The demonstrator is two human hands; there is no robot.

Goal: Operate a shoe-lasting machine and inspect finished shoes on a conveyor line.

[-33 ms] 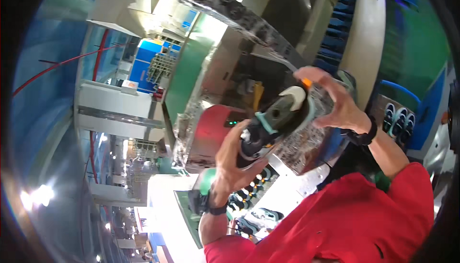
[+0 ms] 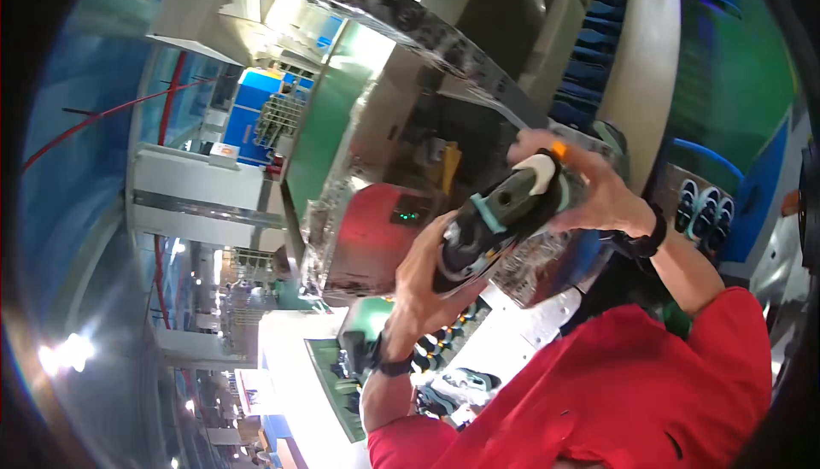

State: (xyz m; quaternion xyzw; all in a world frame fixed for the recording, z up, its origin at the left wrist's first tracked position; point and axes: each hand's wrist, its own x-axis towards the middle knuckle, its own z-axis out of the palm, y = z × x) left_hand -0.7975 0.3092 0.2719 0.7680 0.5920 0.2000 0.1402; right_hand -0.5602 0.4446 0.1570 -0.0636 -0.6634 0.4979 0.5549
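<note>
Between my two hands is a dark sneaker [image 2: 478, 234] with pale mint trim and a whitish heel collar, tilted with its opening toward me. My left hand [image 2: 418, 277] wraps the toe end, fingers closed along its side. At the heel end my right hand [image 2: 594, 187] curves round the shoe, thumb on the near side and fingers on the far side. A small orange piece [image 2: 559, 150] shows by the right fingers. The sole is mostly hidden.
Beyond the shoe stands a red-fronted machine [image 2: 367, 234] with a green-lit display. A film-wrapped bar [image 2: 418, 33] slants above it. Dark shoe-shaped pieces [image 2: 589, 50] line up at upper right. Three shoes [image 2: 705, 213] stand at right; other shoes [image 2: 465, 379] lie below my left wrist.
My right hand has closed in further round the heel, its thumb nearer the shoe. The sneaker has shifted slightly right and turned a little.
</note>
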